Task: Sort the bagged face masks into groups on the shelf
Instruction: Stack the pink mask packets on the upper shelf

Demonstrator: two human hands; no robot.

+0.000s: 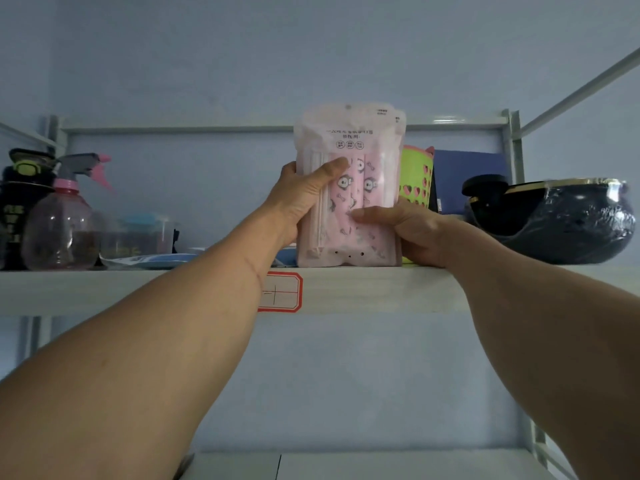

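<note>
A pink bag of face masks (349, 140) with cartoon prints stands upright on the white shelf (138, 289), at its front edge near the middle. More than one bag seems stacked together; a second edge shows at the upper right. My left hand (304, 199) grips the bag's left side, thumb across the front. My right hand (408, 230) holds the lower right corner, thumb pressed on the front. A flat blue-and-white bag (156, 259) lies on the shelf to the left.
A pink-capped spray bottle (64, 216) and a black bottle (20, 202) stand at the left. A green basket with heart holes (417, 181) sits behind the bag. A dark wrapped bowl (554, 223) fills the right. A red-framed label (282, 292) is stuck on the shelf edge.
</note>
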